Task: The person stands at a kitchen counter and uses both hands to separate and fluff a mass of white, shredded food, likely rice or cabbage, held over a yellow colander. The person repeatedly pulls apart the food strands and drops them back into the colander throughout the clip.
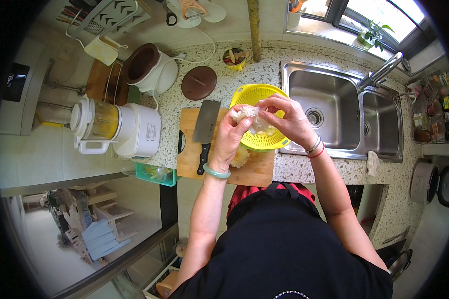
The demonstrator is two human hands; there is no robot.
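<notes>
Over a yellow colander (257, 89), my left hand (229, 137) is closed around a pale, frilly clump of white fungus (244, 113). The fingers of my right hand (293, 119) pinch at the clump's right side. Pale yellowish pieces (268, 131) lie inside the colander, partly hidden by my hands. Another frilly yellowish piece (240, 156) rests on the wooden cutting board (257, 174), beside my left wrist. To the left, a cleaver (205, 124) with a black handle lies flat on the board.
A double steel sink (329, 107) is at the right. A white blender (139, 130) and a white cooker (157, 72) stand at the left, near a brown lid (199, 83). A small yellow bowl (234, 60) sits behind the colander; a green bin (157, 174) hangs below the counter edge.
</notes>
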